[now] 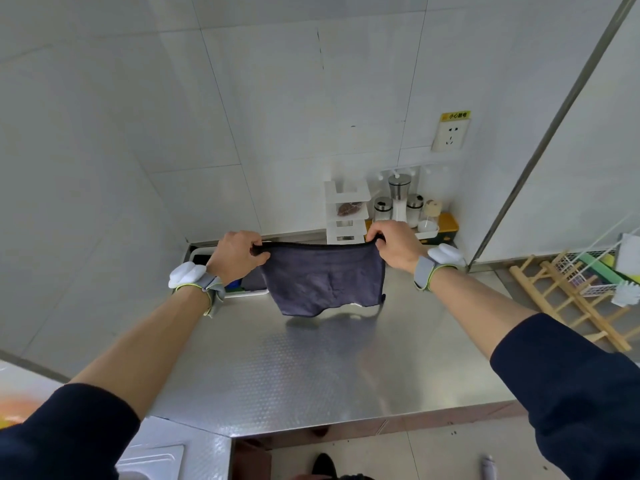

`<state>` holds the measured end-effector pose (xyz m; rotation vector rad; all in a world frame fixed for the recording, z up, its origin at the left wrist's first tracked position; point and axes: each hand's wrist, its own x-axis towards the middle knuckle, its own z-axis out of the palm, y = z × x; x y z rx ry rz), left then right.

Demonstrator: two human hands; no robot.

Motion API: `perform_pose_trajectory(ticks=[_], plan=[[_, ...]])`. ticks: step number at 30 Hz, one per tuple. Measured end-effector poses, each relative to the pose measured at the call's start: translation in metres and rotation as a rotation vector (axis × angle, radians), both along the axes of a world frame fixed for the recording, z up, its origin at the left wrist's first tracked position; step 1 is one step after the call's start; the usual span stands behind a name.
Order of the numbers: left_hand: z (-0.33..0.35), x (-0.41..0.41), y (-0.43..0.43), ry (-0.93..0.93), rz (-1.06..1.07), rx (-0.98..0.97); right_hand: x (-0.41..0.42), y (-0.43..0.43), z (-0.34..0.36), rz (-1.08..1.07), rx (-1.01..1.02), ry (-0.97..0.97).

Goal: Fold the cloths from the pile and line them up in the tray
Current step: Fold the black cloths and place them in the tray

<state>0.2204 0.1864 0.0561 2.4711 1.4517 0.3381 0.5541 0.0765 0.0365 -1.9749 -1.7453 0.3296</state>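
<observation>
Both hands are up, and the cloth point(325, 278) hangs between them in the air above the steel counter point(311, 368). Its bottom edge is just off the surface or brushing it, hard to call. The left hand point(239, 256) pinches the top left corner, fingers curled tight round the hem, and the right hand point(394, 249) does the same at the top right. For a clean fold, I'd say hold that top edge taut and level, lay the cloth flat on the counter, then bring corner to corner before it goes to the white tray point(251, 293) back left. The cloth is dark grey-blue, soft and lightly creased, with a darker bound hem and a wavy, uneven lower edge.
</observation>
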Motion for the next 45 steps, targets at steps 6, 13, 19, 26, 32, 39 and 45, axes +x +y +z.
perform_pose_trajectory(ticks=[6,13,19,26,32,39,45], plan=[[-0.003,-0.001,0.005,0.209,0.034,-0.083,-0.026,0.01,0.011,0.042,0.093,0.243],[-0.011,0.049,-0.007,-0.247,-0.131,-0.412,-0.059,0.026,0.026,0.112,0.057,0.392],[-0.005,0.106,-0.019,-0.38,-0.2,-0.391,-0.069,0.034,0.039,0.159,0.016,0.346],[0.014,0.121,-0.028,-0.214,-0.23,-0.158,-0.052,0.01,0.023,-0.005,0.143,0.655],[0.034,0.122,-0.027,-0.231,-0.219,-0.097,-0.057,-0.013,-0.011,0.015,-0.056,0.624],[0.059,0.113,-0.024,-0.291,-0.252,-0.079,-0.065,-0.021,-0.043,0.016,-0.143,0.329],[0.065,0.081,-0.015,-0.334,-0.195,-0.064,-0.053,-0.016,-0.056,-0.046,-0.168,0.167]])
